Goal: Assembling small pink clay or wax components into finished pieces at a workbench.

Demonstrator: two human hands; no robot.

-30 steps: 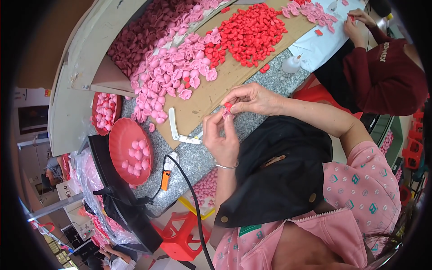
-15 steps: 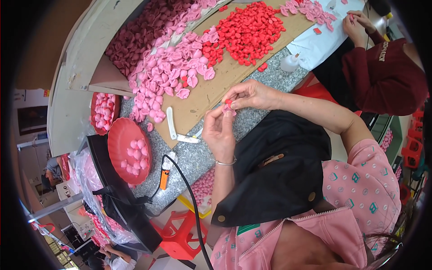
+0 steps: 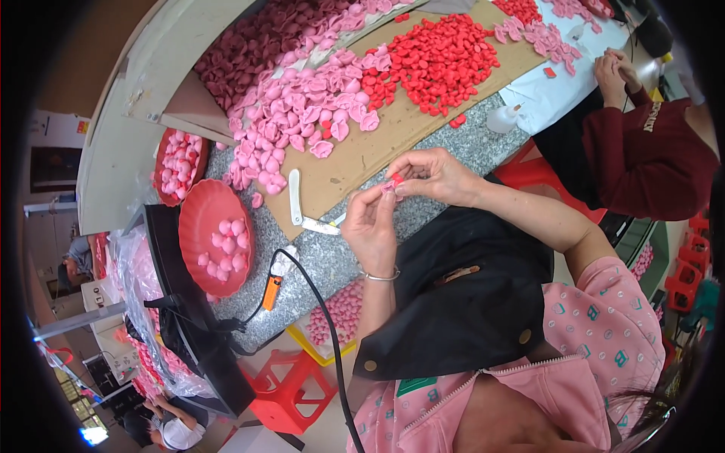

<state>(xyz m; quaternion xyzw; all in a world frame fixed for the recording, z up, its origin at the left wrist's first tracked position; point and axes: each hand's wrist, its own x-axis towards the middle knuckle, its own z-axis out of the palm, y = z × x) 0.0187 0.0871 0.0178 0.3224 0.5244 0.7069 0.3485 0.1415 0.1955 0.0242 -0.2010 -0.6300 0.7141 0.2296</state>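
Note:
My left hand (image 3: 370, 226), with a thin bracelet at the wrist, and my right hand (image 3: 432, 175) meet above the edge of a cardboard sheet (image 3: 377, 147). Together their fingertips pinch a small pink and red petal piece (image 3: 391, 183). Beyond the hands, a pile of pink petals (image 3: 302, 121) spreads over the cardboard, with a pile of red petals (image 3: 442, 57) to its right and a dark red pile (image 3: 257, 45) behind. A black apron covers my lap below the hands.
A red plate (image 3: 198, 219) with pink pieces and a second red bowl (image 3: 160, 155) sit left on the speckled grey tabletop (image 3: 332, 260). An orange-and-white glue gun (image 3: 276, 281) with a black cord lies nearby. A co-worker's hands (image 3: 615, 72) work at the upper right. A red stool (image 3: 291, 385) stands below.
Both hands stay together on the small petal piece; the fingers have shifted only slightly.

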